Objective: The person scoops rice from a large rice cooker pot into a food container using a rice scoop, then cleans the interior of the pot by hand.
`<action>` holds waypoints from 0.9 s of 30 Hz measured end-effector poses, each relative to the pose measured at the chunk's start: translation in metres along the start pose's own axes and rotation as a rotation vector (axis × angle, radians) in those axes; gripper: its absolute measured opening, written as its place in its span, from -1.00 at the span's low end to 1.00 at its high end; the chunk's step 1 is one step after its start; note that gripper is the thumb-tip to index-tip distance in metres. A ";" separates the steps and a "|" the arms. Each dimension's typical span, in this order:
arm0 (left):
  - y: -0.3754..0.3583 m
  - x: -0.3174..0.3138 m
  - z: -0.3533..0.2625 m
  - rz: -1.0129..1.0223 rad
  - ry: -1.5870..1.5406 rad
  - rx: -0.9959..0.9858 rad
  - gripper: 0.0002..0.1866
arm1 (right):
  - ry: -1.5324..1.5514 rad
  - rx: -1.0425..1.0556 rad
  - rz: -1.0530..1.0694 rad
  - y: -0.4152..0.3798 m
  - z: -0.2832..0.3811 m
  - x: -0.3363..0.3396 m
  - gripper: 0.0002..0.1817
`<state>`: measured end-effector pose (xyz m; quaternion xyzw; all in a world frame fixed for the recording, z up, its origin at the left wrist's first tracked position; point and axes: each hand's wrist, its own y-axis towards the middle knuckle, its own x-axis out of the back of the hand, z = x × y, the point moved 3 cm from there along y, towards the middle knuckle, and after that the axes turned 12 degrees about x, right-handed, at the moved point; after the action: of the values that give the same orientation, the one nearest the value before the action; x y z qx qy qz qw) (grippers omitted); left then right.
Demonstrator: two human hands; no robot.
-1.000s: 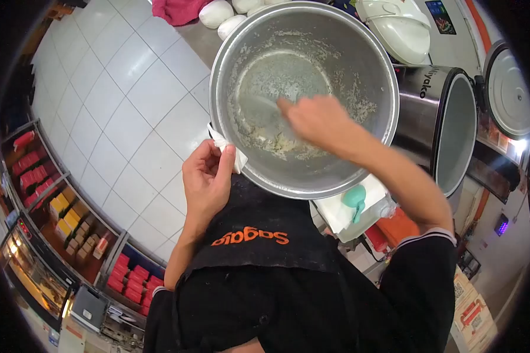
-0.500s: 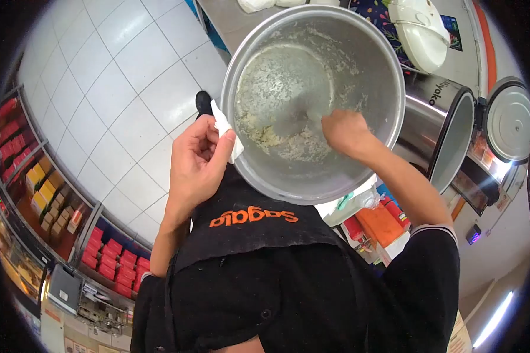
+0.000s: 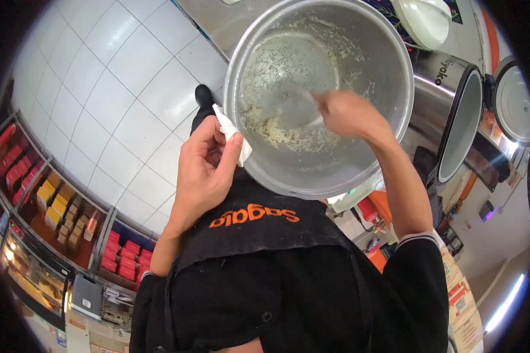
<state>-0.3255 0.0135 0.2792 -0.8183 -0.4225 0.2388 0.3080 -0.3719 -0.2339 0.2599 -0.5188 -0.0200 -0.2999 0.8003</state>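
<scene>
A large metal pot (image 3: 388, 65) tilts toward me, pale crumbly residue (image 3: 277, 132) clinging to its bottom and wall. My left hand (image 3: 206, 167) is at the near left rim, thumb and fingers pinching a folded white cloth or paper (image 3: 228, 126) against the edge. Inside the pot, my right hand (image 3: 350, 115) is closed like a fist above the residue. A blurred, thin streak extends from its fingers toward the pot's bottom, and I cannot make out what it is.
A steel bin labelled Niyako (image 3: 453, 112) with its lid (image 3: 515, 100) raised stands right of the pot. A white container (image 3: 424, 23) is beyond it. Shelves with red packets (image 3: 123, 256) and yellow boxes (image 3: 53, 206) line the left, past the tiled floor (image 3: 123, 94).
My right hand has moved slightly up inside the pot, and is blurred. The left hand keeps its pinch on the white cloth or paper. The view has shifted a little.
</scene>
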 end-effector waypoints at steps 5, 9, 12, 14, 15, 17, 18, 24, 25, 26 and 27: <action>0.000 -0.004 -0.010 -0.016 0.026 0.026 -0.94 | -0.113 0.020 -0.357 0.060 0.033 -0.021 -0.58; -0.002 -0.004 -0.012 -0.097 0.042 -0.002 -0.95 | -0.244 0.160 -0.093 0.026 0.026 -0.060 -0.57; -0.002 -0.006 -0.013 -0.119 0.037 -0.019 -0.95 | -0.337 0.110 0.262 0.004 0.012 -0.023 -0.57; -0.002 -0.006 -0.014 -0.127 0.047 -0.024 -0.94 | -0.370 0.138 0.081 0.001 0.016 0.014 -0.60; -0.002 -0.004 -0.013 -0.123 0.079 -0.012 -0.94 | -0.320 0.122 -0.099 0.004 0.021 0.028 -0.61; 0.001 -0.004 -0.012 -0.116 0.117 -0.003 -0.94 | -0.113 0.053 -0.244 0.037 0.028 0.034 -0.60; 0.002 -0.004 -0.012 -0.113 0.109 -0.015 -0.93 | 0.092 -0.016 -0.383 0.046 0.028 0.033 -0.60; -0.002 -0.005 -0.014 -0.141 0.090 -0.027 -0.91 | -0.016 0.526 0.107 0.021 0.002 -0.033 -0.72; -0.002 -0.004 -0.011 -0.147 0.092 -0.034 -0.92 | -0.018 0.527 0.111 0.022 0.009 -0.015 -0.72; -0.003 -0.003 -0.009 -0.144 0.096 -0.029 -0.92 | 0.111 0.324 -0.049 0.026 0.018 0.012 -0.71; -0.003 -0.003 -0.009 -0.139 0.096 -0.012 -0.93 | 0.238 0.116 -0.209 0.028 0.021 0.027 -0.70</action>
<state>-0.3227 0.0100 0.2878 -0.7994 -0.4641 0.1748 0.3390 -0.3302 -0.2207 0.2555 -0.4278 0.0036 -0.4393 0.7899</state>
